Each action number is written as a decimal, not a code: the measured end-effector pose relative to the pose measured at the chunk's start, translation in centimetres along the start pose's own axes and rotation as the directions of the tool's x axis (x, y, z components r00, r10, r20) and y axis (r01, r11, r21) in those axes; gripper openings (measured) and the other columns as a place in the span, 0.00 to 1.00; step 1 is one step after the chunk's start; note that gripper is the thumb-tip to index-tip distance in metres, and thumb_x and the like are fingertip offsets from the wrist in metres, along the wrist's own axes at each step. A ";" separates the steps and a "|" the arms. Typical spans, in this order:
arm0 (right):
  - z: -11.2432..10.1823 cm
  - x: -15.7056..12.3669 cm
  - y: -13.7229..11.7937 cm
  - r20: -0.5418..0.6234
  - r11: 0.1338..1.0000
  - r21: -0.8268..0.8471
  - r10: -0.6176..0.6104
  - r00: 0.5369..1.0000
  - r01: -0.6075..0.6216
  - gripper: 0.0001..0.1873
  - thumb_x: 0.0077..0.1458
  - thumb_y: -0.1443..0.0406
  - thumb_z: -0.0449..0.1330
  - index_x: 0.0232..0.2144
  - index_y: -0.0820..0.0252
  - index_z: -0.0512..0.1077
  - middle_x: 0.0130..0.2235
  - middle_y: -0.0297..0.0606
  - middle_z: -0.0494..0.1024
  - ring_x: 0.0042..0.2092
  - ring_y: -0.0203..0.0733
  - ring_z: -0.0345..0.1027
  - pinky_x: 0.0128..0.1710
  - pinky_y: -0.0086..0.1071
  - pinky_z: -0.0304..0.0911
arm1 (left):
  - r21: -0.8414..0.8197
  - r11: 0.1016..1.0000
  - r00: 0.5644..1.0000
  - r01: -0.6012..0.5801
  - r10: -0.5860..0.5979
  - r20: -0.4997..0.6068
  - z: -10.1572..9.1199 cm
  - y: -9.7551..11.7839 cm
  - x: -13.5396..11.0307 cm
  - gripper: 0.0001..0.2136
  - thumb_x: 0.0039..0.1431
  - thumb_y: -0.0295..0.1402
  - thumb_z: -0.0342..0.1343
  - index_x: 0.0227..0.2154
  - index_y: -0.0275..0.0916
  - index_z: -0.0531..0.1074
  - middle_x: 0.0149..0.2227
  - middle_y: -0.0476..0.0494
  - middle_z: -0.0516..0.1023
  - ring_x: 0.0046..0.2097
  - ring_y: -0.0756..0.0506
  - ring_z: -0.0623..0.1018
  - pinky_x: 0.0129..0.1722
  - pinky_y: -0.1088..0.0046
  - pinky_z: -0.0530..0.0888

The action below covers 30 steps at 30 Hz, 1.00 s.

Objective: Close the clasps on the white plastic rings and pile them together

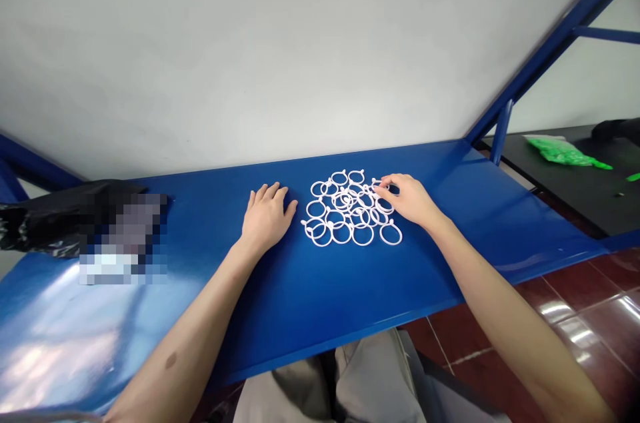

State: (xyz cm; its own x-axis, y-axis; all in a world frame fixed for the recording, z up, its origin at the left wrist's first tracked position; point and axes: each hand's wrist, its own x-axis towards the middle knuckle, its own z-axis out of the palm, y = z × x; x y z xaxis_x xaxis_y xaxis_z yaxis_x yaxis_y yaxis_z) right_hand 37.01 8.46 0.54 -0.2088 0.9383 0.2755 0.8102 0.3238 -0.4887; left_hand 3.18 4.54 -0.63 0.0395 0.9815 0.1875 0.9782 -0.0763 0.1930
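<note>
Several white plastic rings point(349, 208) lie in a loose flat cluster on the blue table point(320, 290). My left hand point(267, 215) rests flat on the table just left of the rings, fingers stretched out, holding nothing. My right hand point(407, 199) is at the cluster's right edge, and its fingertips pinch one white ring point(379, 186) at the top right of the pile.
A black bag point(60, 216) lies at the table's far left beside a blurred patch. A white wall backs the table. To the right stands a black table point(575, 176) with green plastic items point(560, 151). Blue frame bars point(545, 50) rise at the right. Red tiled floor lies below.
</note>
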 end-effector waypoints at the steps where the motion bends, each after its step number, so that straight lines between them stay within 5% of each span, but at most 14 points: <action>1: 0.0 0.0 0.0 -0.016 1.000 -0.004 -0.005 1.000 0.005 0.15 0.62 0.50 0.59 0.35 0.53 0.75 0.46 0.41 0.82 0.52 0.56 0.71 0.53 0.52 0.65 | -0.015 1.000 1.000 -0.016 0.016 0.001 -0.4 0.1 -0.1 0.22 0.70 0.41 0.46 0.59 0.36 0.72 0.65 0.35 0.71 0.68 0.31 0.66 0.67 0.47 0.65; 5: 0.2 0.1 0.1 -0.117 0.999 -0.032 -0.042 0.992 0.038 0.14 0.63 0.51 0.59 0.38 0.53 0.76 0.48 0.43 0.80 0.54 0.56 0.69 0.56 0.53 0.63 | -0.134 0.974 0.982 -0.185 0.179 -0.056 -2.4 0.8 -1.7 0.15 0.70 0.38 0.46 0.48 0.39 0.76 0.49 0.39 0.81 0.52 0.37 0.77 0.52 0.57 0.76; 9: 0.4 0.1 -0.1 -0.163 0.998 -0.039 -0.059 0.985 0.053 0.13 0.63 0.53 0.59 0.39 0.53 0.76 0.47 0.43 0.79 0.53 0.55 0.68 0.57 0.52 0.62 | -0.127 0.862 0.869 -0.490 0.472 -0.147 -3.3 1.8 -4.2 0.16 0.68 0.47 0.53 0.45 0.40 0.77 0.46 0.39 0.78 0.46 0.40 0.75 0.47 0.58 0.75; 15: 0.4 0.0 -0.3 -0.167 0.997 -0.045 -0.072 0.983 0.065 0.14 0.63 0.53 0.58 0.38 0.54 0.77 0.45 0.42 0.80 0.52 0.55 0.68 0.56 0.52 0.62 | -0.006 0.788 0.782 -0.616 0.610 -0.129 -2.7 2.4 -5.5 0.09 0.67 0.40 0.57 0.38 0.42 0.79 0.44 0.40 0.73 0.43 0.41 0.71 0.41 0.61 0.70; 19: 0.4 0.1 -0.2 -0.169 0.996 -0.054 -0.085 0.982 0.077 0.14 0.64 0.52 0.58 0.38 0.54 0.77 0.45 0.42 0.80 0.51 0.55 0.68 0.55 0.52 0.62 | 0.006 0.782 0.775 -0.623 0.619 -0.128 -2.8 1.9 -5.1 0.10 0.70 0.34 0.52 0.36 0.42 0.78 0.41 0.42 0.73 0.41 0.43 0.69 0.37 0.65 0.66; 24: 0.5 0.1 -0.2 -0.172 0.993 -0.061 -0.109 0.979 0.100 0.14 0.64 0.53 0.58 0.37 0.54 0.77 0.44 0.42 0.80 0.50 0.54 0.69 0.55 0.53 0.62 | 0.016 0.823 0.819 -0.567 0.566 -0.089 -3.0 1.7 -5.0 0.08 0.69 0.29 0.51 0.39 0.39 0.76 0.43 0.41 0.75 0.41 0.43 0.70 0.38 0.65 0.68; 30: -0.1 -0.5 -2.3 -0.245 0.967 -0.073 -0.255 0.936 0.244 0.09 0.64 0.58 0.61 0.37 0.54 0.77 0.43 0.42 0.80 0.50 0.53 0.69 0.54 0.54 0.64 | 0.048 0.869 0.869 -0.492 0.494 -0.028 -2.6 2.4 -5.1 0.08 0.66 0.38 0.58 0.42 0.40 0.76 0.41 0.42 0.78 0.44 0.40 0.74 0.40 0.63 0.69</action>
State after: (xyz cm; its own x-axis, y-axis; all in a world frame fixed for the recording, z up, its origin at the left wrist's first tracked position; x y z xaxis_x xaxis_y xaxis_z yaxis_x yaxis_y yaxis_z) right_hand 35.29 7.20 1.60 -0.2675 0.7657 0.5849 0.7724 0.5333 -0.3450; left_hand 4.78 -1.11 1.42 0.5119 0.8103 0.2853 0.8404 -0.5412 0.0294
